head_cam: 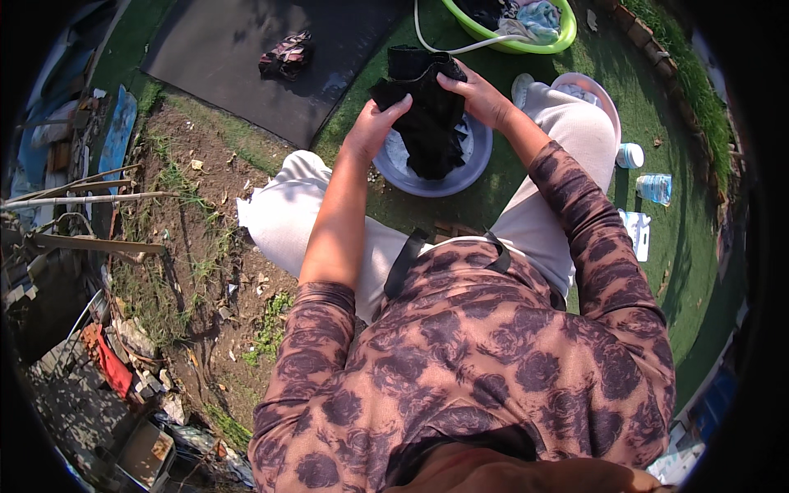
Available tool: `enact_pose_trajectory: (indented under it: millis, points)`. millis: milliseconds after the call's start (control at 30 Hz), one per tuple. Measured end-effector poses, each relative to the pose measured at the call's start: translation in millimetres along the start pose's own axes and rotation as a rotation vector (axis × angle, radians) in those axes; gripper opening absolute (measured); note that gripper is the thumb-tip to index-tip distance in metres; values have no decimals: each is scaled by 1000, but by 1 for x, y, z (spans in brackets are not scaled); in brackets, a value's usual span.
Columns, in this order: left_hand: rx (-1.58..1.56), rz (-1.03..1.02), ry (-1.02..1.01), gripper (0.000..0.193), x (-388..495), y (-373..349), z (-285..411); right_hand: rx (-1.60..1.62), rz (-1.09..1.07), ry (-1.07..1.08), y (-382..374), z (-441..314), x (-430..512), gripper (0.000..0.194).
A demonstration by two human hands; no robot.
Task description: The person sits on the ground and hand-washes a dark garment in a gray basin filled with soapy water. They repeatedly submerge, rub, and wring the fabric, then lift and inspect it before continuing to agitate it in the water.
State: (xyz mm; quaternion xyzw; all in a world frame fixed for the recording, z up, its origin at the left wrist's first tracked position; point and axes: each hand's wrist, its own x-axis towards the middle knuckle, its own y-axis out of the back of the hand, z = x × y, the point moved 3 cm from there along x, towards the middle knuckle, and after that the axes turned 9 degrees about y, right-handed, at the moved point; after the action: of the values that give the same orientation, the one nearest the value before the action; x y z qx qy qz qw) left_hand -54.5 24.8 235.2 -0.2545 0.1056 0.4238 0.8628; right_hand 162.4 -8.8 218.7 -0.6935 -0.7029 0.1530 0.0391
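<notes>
A dark wet-looking cloth garment (425, 117) hangs between my two hands, spread open at its upper edge. My left hand (376, 123) grips its left side with the thumb on top. On the right, my right hand (474, 89) pinches the other side near the edge. The garment's lower part hangs into a lavender plastic basin (434, 188) on the ground between my legs. Whitish suds or water show around the cloth in the basin. How far the cloth reaches down inside is hidden.
A crumpled patterned cloth (286, 57) lies on a dark mat (222, 61). A lime-green tub (570, 31) holds clothes, with a white hose (456, 49) against it. Beside my right leg are a pale basin (607, 101), a lidded jar (630, 156), a blue container (654, 188) and a white packet (636, 234).
</notes>
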Motion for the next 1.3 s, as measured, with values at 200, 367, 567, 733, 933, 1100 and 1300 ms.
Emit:
enact_pose_trajectory:
  millis: [200, 367, 567, 733, 933, 1100, 1300]
  points:
    - [245, -15, -98, 57, -5, -3, 45, 295, -77, -11, -11, -45, 9, 49]
    - [109, 118, -23, 83, 11, -1, 43, 528, -141, -76, -12, -38, 27, 47]
    - [-253, -31, -43, 50, 39, 17, 37, 705, -288, -251, -5, -38, 53, 51]
    - [-189, -129, -61, 50, 50, 33, 61, 681, -254, -247, 3, -61, 74, 43]
    - [-45, 95, -231, 36, 57, 30, 81, 442, -187, -103, 13, -61, 96, 39]
    - [-138, 250, -275, 28, 75, 44, 69, 419, -35, 9, 4, -59, 88, 33]
    - [-574, 445, -7, 40, 109, 48, 39, 139, 16, 265, -19, -35, 99, 28]
